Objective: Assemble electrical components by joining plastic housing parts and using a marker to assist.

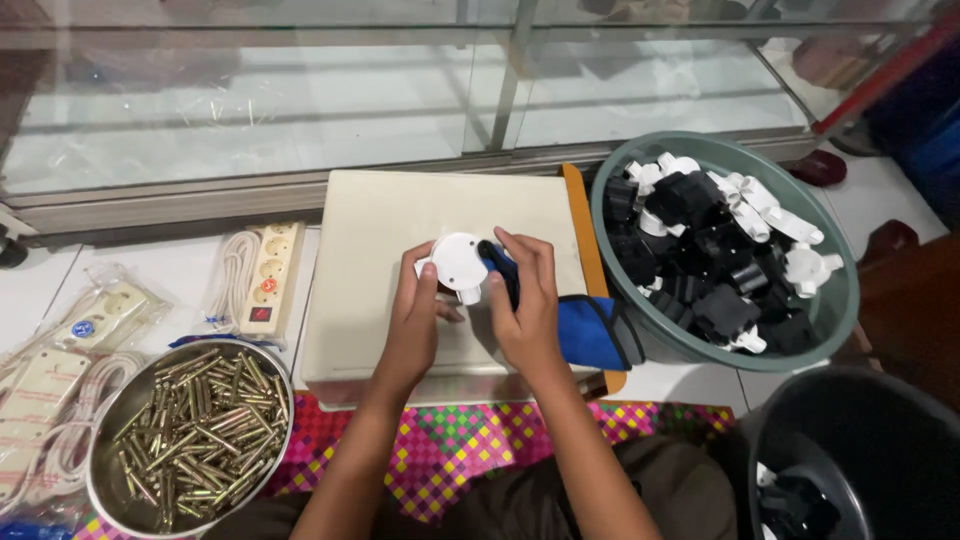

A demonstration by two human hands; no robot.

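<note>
metal bowl of brass pins point(190, 435) | packaged power strips point(272, 272) | glass cabinet point(400, 100)

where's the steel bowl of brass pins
In the head view, the round steel bowl of brass pins sits bottom left, beside the left forearm and below the white power strip.

I see a round white plastic fitting point(458, 262), smooth and a bit shiny. The worktop point(400, 215) under it looks like matt cream board. The blue cloth point(585, 330) looks soft. The metal bowl point(105, 480) is shiny, with brassy metal pins point(195, 425) inside. The green plastic tub point(835, 310) holds black and white plastic parts point(710, 260).
</note>
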